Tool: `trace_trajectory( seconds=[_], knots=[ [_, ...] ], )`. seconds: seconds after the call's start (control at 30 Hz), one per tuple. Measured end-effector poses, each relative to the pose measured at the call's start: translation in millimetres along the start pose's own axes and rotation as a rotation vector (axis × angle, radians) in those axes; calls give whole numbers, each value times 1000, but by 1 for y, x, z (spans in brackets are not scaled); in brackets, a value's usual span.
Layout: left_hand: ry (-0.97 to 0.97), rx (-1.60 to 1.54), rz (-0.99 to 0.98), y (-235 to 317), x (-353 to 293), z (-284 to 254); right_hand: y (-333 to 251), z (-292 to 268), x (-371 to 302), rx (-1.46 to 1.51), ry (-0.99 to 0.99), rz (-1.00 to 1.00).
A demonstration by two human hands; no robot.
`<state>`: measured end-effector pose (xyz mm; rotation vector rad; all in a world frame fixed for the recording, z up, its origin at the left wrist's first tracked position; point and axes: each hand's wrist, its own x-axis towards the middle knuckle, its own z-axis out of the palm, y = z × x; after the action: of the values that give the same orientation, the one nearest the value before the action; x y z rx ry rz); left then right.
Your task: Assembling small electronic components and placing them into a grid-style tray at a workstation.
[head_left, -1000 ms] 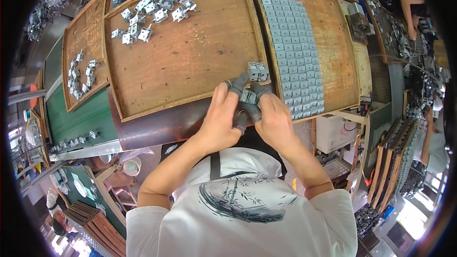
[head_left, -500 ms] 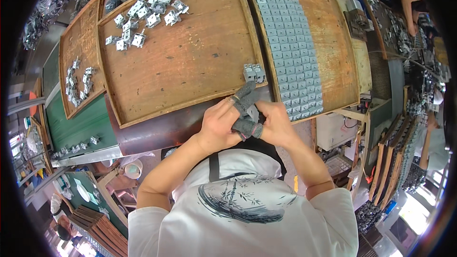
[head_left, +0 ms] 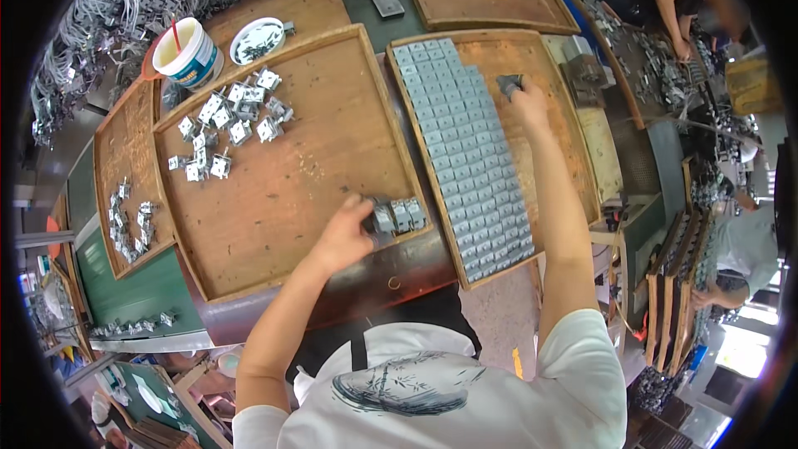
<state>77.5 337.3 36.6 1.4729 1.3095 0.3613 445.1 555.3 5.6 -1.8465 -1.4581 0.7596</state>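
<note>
My left hand (head_left: 349, 237) is at the front right corner of the middle wooden tray (head_left: 287, 289). Its fingers close around the left end of a short row of small grey metal blocks (head_left: 406, 214); the gripped block is blurred. My right hand (head_left: 527, 101) reaches far over the right wooden tray (head_left: 567, 162). Grey finger covers hide its fingertips, which are drawn together, and whatever they may hold is hidden. Left of that arm, tight rows of grey metal blocks (head_left: 465, 141) fill the left part of the right tray.
Loose metal parts with prongs (head_left: 241, 108) lie at the middle tray's far left. Behind them stand a white bucket (head_left: 189, 58) and a bowl of small pieces (head_left: 258, 40). A smaller tray (head_left: 137, 175) lies left. Another person (head_left: 665, 0) works at the far right.
My hands were together in front of me around a small metal part. They have parted: the left to the block row, the right forward over the right tray. The view has shifted.
</note>
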Motion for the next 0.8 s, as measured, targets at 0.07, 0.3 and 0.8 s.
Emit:
trace_trajectory(
  seconds=[0.07,0.3,0.8],
  knots=[
    [-4,-38,15,4,1,6,-3,15,28,-169,39,-75],
    [202,-71,123,-10,-18,30,4,48,78,-239,-209,-5],
    [1582,136,-544,-140,-279,-52,-20,27,47,900,-191,61]
  ],
)
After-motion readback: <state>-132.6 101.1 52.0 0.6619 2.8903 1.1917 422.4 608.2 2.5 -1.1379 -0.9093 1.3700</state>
